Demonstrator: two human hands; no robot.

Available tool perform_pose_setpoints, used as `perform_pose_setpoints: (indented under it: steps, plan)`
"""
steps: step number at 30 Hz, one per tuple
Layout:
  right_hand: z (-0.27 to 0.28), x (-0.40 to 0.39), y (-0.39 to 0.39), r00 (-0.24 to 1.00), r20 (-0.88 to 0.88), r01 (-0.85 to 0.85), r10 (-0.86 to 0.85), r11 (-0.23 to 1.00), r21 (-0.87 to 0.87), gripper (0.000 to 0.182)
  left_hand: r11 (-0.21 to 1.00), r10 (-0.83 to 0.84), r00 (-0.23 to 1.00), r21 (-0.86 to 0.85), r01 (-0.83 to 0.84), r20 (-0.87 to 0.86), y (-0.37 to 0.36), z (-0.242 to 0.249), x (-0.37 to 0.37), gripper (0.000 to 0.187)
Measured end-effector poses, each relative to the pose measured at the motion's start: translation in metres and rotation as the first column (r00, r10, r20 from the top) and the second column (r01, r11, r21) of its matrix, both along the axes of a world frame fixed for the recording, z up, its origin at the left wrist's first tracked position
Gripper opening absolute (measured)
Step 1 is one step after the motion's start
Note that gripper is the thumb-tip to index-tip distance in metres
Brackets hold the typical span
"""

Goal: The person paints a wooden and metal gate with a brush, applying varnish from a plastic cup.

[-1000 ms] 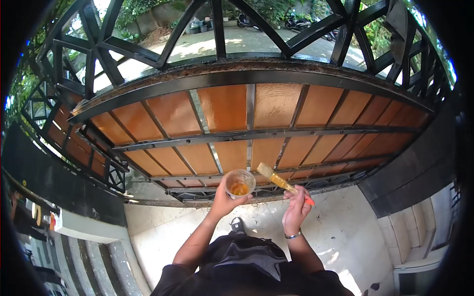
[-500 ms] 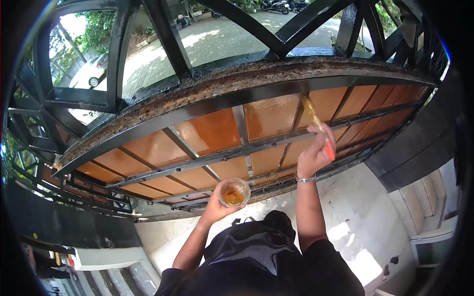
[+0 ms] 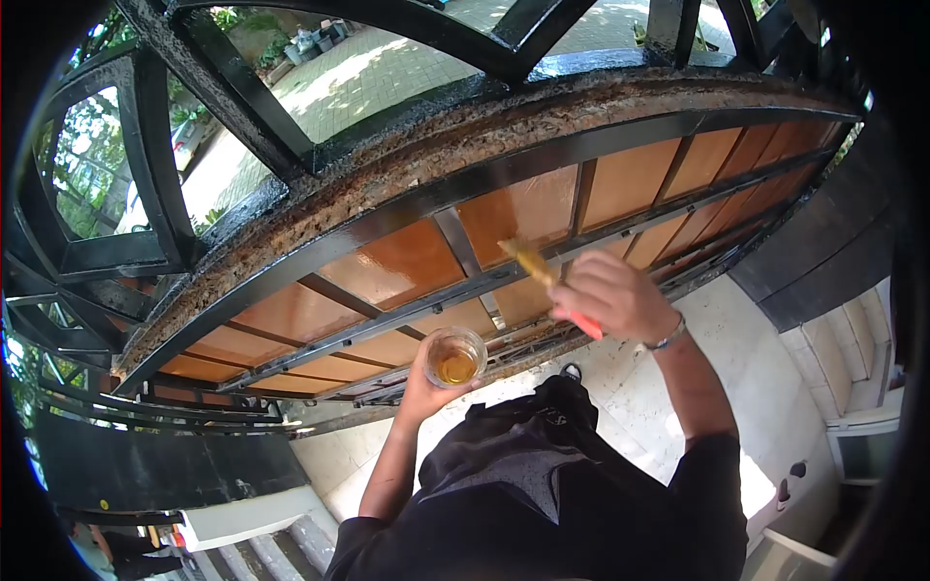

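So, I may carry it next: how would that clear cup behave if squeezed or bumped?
The clear cup looks thin-walled, so it may flex under a hard squeeze from the left hand. With only shallow amber liquid at the bottom, it is probably light. Its open top suggests a bump could spill some.

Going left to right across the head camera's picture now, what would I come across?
Dark panel → clear cup held in the left hand → brush bristles → right hand → wristband → pale steps.

Left fingers hold a cup — right fingers, a brush (tilted).
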State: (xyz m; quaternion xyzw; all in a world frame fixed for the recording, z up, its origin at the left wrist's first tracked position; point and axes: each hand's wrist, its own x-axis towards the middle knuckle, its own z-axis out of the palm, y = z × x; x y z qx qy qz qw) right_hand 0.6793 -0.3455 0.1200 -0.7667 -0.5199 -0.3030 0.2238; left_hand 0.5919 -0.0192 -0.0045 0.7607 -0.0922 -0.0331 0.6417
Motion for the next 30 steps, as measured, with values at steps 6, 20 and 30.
perform_pose_setpoints:
  steps: [6,20,30]
  plan:
    - [0.036,0.002,-0.025,0.903,0.349,0.174,-0.251,0.956,0.238,0.036,1.000,-0.008,1.000,-0.016,0.008,0.021,0.002,-0.005,-0.006,0.089]
    - [0.025,0.019,-0.035,0.993,0.096,0.082,-0.073,0.992,-0.097,0.038,0.996,0.082,0.997,-0.028,-0.082,0.004,0.024,-0.024,-0.029,0.088]
    - [-0.011,0.023,-0.050,0.907,0.385,0.151,-0.169,0.985,0.078,0.035,0.981,0.185,0.982,-0.059,-0.183,0.031,-0.006,-0.017,-0.046,0.089]
